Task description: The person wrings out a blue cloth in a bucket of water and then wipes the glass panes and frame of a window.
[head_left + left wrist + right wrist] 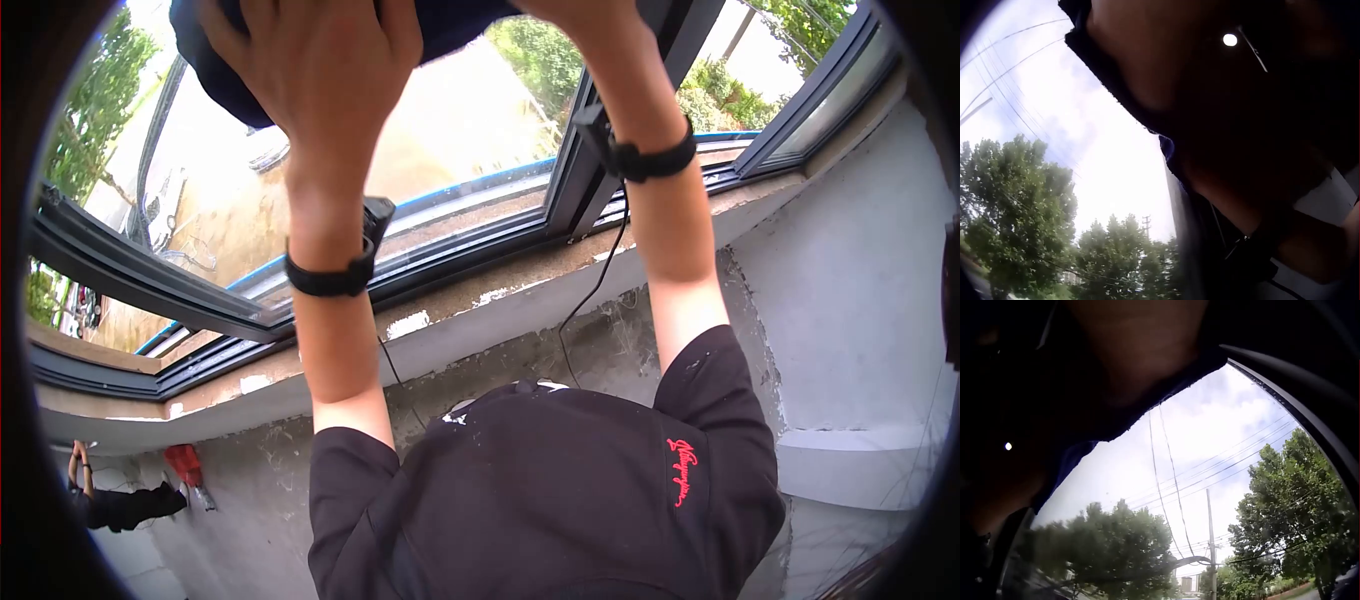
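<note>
A dark blue cloth (460,25) spans the top of the head view, in front of the bright window pane (460,130). My left hand (320,70) lies over it, back towards me, fingers spread and their tips cut off by the frame edge. At the top middle, my right hand (585,12) reaches up by the cloth's right end, its fingers out of frame. Both wrist views show the cloth's ragged edge as a dark outline against the sky, with the left hand (1147,56) and right hand (1141,344) in deep shadow.
Dark window frames (575,190) border the pane, and an opened sash (150,265) angles in at left. Below runs a rough sill (480,290) with chipped plaster. Cables (600,280) hang from both wrist cameras. Another person (125,505) is at lower left near a red object (183,465).
</note>
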### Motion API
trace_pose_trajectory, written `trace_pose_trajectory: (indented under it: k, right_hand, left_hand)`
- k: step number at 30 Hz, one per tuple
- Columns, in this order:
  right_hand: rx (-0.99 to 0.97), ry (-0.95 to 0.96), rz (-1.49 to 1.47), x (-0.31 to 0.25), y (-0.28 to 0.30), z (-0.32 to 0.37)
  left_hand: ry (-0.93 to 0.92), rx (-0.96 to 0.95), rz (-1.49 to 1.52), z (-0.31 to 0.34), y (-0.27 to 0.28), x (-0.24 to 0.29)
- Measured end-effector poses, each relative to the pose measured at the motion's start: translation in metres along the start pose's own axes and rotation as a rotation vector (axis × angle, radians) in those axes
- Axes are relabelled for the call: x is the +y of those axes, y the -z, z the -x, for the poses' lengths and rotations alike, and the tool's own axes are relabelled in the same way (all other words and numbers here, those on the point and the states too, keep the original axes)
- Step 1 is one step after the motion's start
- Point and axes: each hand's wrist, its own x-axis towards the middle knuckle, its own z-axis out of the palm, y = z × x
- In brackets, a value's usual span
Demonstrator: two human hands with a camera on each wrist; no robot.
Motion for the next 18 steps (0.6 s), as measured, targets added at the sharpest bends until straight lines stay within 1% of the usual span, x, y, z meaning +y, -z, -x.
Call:
trace_pose_trajectory:
  k: [1, 2, 3, 4, 5, 6, 7, 9, 10, 11, 12, 14, 15, 17, 18]
  right_hand:
    - [-0.006, 0.005, -0.021, -0.01, 0.002, 0.021]
    - [-0.072, -0.044, -0.025, -0.022, 0.012, 0.039]
    - [-0.179, -0.124, -0.006, -0.04, 0.03, 0.053]
    - [-0.284, -0.203, 0.014, -0.053, 0.04, 0.07]
    - [-0.18, -0.206, 0.016, -0.056, 0.028, 0.108]
    - [-0.251, -0.291, 0.075, -0.069, 0.036, 0.133]
    - [-0.306, -0.318, 0.099, -0.081, 0.045, 0.158]
    - [-0.443, -0.355, 0.096, -0.101, 0.06, 0.201]
    - [-0.476, -0.356, 0.086, -0.111, 0.067, 0.222]
    - [-0.49, -0.371, 0.061, -0.119, 0.071, 0.239]
    - [-0.539, -0.388, 0.053, -0.128, 0.077, 0.252]
    - [-0.586, -0.416, 0.037, -0.142, 0.086, 0.279]
    - [-0.577, -0.412, 0.037, -0.149, 0.092, 0.292]
    - [-0.671, -0.401, 0.038, -0.161, 0.1, 0.314]
    - [-0.659, -0.398, 0.038, -0.166, 0.104, 0.327]
  left_hand:
    - [0.079, -0.03, 0.037, 0.022, 0.009, 0.014]
    - [0.102, -0.148, -0.011, 0.039, 0.022, 0.022]
    - [0.196, -0.22, -0.036, 0.061, 0.028, 0.032]
    - [0.187, -0.292, -0.021, 0.081, 0.035, 0.041]
    - [0.201, -0.335, 0.003, 0.104, 0.04, 0.048]
    - [0.196, -0.394, 0.009, 0.125, 0.048, 0.055]
    - [0.19, -0.446, 0.011, 0.147, 0.055, 0.062]
    - [0.173, -0.496, -0.004, 0.199, 0.068, 0.075]
    - [0.17, -0.522, -0.005, 0.22, 0.074, 0.08]
    - [0.194, -0.587, 0.02, 0.235, 0.082, 0.084]
    - [0.189, -0.575, 0.02, 0.246, 0.088, 0.086]
    - [0.173, -0.648, -0.004, 0.263, 0.101, 0.089]
    - [0.17, -0.639, -0.008, 0.277, 0.107, 0.091]
    - [0.15, -0.689, 0.075, 0.307, 0.116, 0.093]
    - [0.146, -0.68, 0.07, 0.32, 0.122, 0.094]
